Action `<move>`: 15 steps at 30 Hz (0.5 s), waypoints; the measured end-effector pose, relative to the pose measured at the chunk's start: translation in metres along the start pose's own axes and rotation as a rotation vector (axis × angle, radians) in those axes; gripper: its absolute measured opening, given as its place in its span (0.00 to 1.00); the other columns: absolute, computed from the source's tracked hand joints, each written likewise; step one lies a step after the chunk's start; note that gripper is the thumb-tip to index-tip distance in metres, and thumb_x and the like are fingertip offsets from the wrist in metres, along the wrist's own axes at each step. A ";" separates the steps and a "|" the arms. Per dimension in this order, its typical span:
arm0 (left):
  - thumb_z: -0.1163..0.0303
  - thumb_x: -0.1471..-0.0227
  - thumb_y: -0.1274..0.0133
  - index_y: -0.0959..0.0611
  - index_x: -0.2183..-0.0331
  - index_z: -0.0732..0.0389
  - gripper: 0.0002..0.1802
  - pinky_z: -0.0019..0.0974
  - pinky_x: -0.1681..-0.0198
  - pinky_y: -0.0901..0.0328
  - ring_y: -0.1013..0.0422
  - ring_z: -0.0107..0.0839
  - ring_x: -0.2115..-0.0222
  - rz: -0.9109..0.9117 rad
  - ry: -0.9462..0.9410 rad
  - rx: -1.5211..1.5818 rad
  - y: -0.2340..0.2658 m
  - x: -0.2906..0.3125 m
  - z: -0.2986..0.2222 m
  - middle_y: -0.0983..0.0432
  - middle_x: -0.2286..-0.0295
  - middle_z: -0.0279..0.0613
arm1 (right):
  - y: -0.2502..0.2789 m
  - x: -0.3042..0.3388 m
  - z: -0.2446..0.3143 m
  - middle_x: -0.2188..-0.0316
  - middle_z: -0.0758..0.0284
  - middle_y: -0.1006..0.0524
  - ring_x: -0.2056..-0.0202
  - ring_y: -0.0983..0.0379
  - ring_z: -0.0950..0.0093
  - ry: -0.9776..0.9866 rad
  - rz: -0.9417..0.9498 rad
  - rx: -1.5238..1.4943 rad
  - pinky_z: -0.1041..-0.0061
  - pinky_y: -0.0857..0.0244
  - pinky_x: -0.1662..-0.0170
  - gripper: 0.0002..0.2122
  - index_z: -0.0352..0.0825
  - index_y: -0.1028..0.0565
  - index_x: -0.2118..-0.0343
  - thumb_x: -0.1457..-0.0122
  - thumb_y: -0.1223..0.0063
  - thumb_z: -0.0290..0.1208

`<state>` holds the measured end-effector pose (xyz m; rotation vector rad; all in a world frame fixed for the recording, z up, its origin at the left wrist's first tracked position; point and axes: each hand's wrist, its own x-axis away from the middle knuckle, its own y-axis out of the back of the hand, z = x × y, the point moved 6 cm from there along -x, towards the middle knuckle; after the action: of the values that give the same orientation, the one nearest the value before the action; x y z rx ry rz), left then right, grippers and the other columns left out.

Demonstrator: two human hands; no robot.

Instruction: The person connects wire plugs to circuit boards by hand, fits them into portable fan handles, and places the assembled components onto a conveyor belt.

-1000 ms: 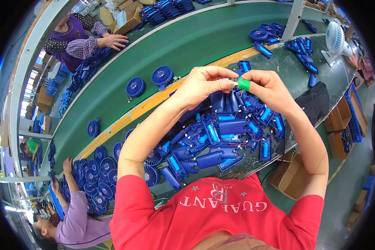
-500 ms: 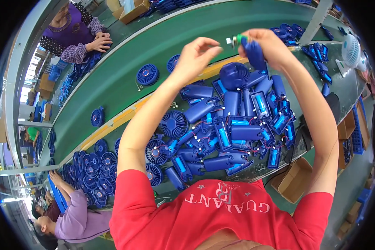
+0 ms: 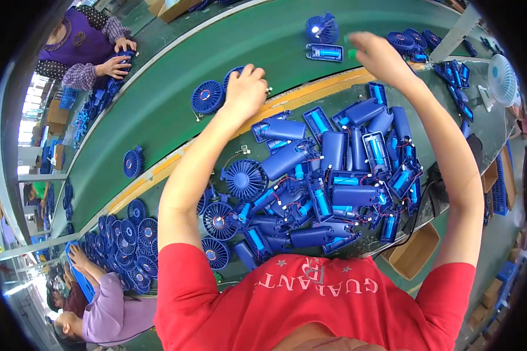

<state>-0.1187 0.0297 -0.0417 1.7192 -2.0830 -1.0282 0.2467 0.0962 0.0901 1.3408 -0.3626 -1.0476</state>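
My left hand is at the near side of the green belt, its fingers curled over a blue fan head that it partly hides. A small pale part shows by the fingertips. Beside it lies another round fan head. My right hand, slightly blurred, is raised over the belt with finger and thumb apart and holding nothing. Green patches show at its fingertips. Just left of it on the belt rest a blue fan with a bright spot and an opened handle shell holding a light-blue battery.
Blue handle shells with batteries and wires are heaped before me. Fan heads crowd the left. A yellow rail edges the belt. A white fan stands right; a cardboard box sits below. Co-workers' hands work across the belt.
My right hand has let go of the blue piece it held; a fan and an opened handle now lie on the belt. My left hand has moved left and down onto a fan head.
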 end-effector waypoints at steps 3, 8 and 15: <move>0.68 0.29 0.30 0.09 0.51 0.61 0.10 0.45 0.42 0.22 0.15 0.38 0.47 -0.042 0.080 0.077 0.000 0.012 -0.001 0.07 0.49 0.45 | -0.009 0.061 0.030 0.44 0.50 0.12 0.43 0.13 0.49 -0.209 0.365 -0.449 0.57 0.20 0.35 0.20 0.25 0.15 0.37 0.29 0.33 0.26; 0.72 0.28 0.29 0.09 0.54 0.62 0.06 0.39 0.45 0.21 0.14 0.32 0.50 -0.123 0.164 0.188 0.017 0.018 -0.025 0.06 0.51 0.43 | -0.023 0.133 0.064 0.48 0.50 0.11 0.46 0.13 0.50 0.121 0.398 -0.372 0.55 0.20 0.38 0.18 0.28 0.10 0.45 0.31 0.26 0.35; 0.78 0.26 0.34 0.20 0.52 0.62 0.09 0.33 0.47 0.21 0.14 0.27 0.52 -0.207 0.048 0.473 0.049 0.052 -0.102 0.07 0.54 0.48 | 0.003 0.156 0.100 0.54 0.59 0.09 0.50 0.14 0.65 -0.046 0.310 -0.782 0.63 0.22 0.41 0.12 0.30 0.13 0.46 0.23 0.34 0.33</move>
<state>-0.1088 -0.0525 0.0515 2.1904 -2.2842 -0.5551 0.2550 -0.0873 0.0662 0.5387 -0.1539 -0.8274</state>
